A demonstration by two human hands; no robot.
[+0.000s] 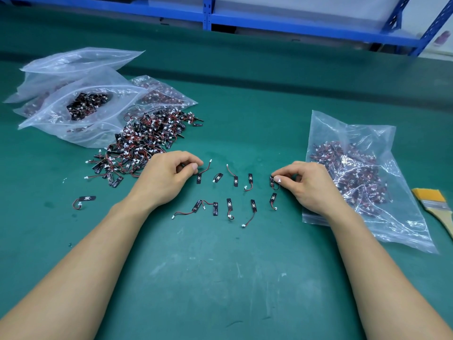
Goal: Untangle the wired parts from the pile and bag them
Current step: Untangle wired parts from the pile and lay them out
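Roughly at the middle of the table (220, 278), separated wired parts lie in two rows, an upper row (235, 180) and a lower row (229, 206). Each is a small black strip trailing a red-black wire with a white plug. The right hand (306, 185) pinches the end part (272, 182) of the upper row between thumb and forefinger, with the other fingers curled under. The left hand (169, 173) has its fingers curled, and its thumb and forefinger tips are just beside the wire of the first part (199, 178) in that row. Whether they actually hold it cannot be told.

Behind the left hand lies the tangled pile (147, 138). An open bag (49, 114) with more parts inside touches the pile's far left edge, and further bags (73, 62) are stacked behind it. A lone part (85, 199) sits apart, left of the left forearm. A flat bag (343, 128) holding many parts lies just beside the right hand, and a brush (434, 204) lies to its right. A blue shelf (269, 23) runs along the back.
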